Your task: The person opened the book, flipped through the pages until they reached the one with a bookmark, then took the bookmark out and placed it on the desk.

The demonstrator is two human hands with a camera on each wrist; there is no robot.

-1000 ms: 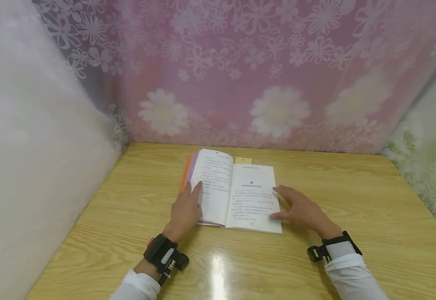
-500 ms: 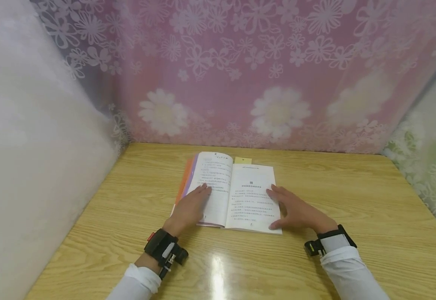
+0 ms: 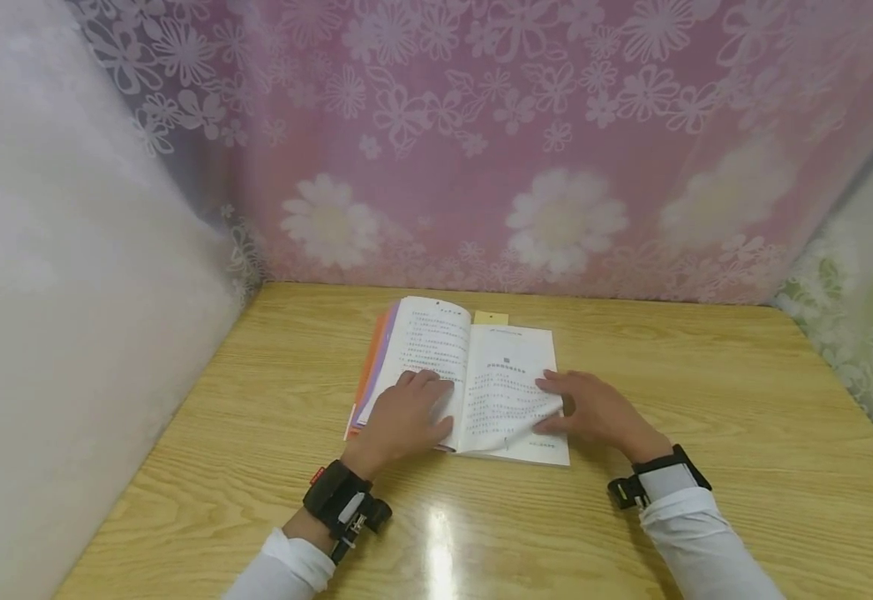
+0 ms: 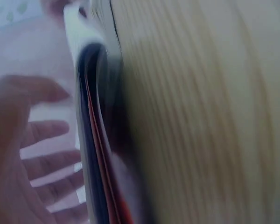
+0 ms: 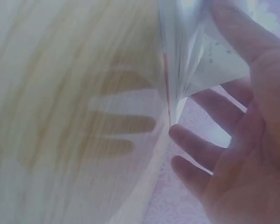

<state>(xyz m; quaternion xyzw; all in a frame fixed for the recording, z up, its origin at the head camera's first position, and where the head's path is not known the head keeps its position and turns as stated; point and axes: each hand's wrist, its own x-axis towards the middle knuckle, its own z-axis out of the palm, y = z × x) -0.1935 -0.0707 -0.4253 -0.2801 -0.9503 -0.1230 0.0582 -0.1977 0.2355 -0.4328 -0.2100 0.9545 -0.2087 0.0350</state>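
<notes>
An open book [image 3: 511,350] lies on the table, its printed white pages spread to both sides. My right hand [image 3: 601,412] is at the right page's outer edge and pinches that page [image 5: 219,67], whose lower corner is curled up so that the sheet under it shows. In the right wrist view the thumb is on one side of the lifted page and the fingers on the other. My left hand [image 3: 402,412] rests over the lower part of the left page [image 3: 425,333], fingers relaxed. In the left wrist view its fingers spread above the blurred page stack [image 4: 98,140].
Orange and purple cover edges [image 3: 376,358] stick out at the book's left. A yellow tab [image 3: 491,318] shows above its top edge. The wooden table [image 3: 706,400] reaches back to a pink floral curtain [image 3: 436,192], with a white cloth [image 3: 69,292] along the left.
My left hand has slid right across the left page. The right hand has moved slightly left onto the right page and taken its edge, and the page's lower corner has come up.
</notes>
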